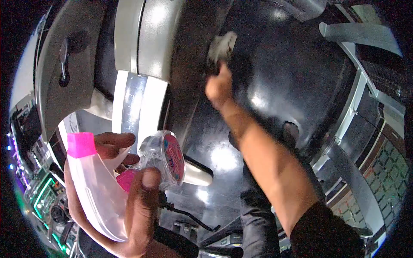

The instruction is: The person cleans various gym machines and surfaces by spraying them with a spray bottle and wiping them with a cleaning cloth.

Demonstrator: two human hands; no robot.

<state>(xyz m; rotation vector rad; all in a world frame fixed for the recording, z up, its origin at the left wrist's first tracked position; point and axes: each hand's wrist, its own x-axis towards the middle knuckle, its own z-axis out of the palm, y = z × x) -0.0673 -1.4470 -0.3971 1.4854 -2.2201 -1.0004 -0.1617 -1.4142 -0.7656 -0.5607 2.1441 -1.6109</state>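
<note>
In the lower left, my left hand [144,202] is wrapped round a translucent white spray bottle [101,193] with a pink nozzle tip. A clear round container with a pink label [172,157] shows beside the bottle, close to my thumb. My right arm reaches up and forward over a glossy dark panel [275,77]. The right hand [219,88] is closed on a pale, smudged cloth [222,47], which lies against the dark surface. Motion blurs this hand a little.
A grey door panel with a handle [64,64] stands at the upper left. Beside it runs a light trim strip [133,101]. My dark-clothed leg [258,215] is below. Metal framing [365,81] lines the right side, and green lights glow lower left.
</note>
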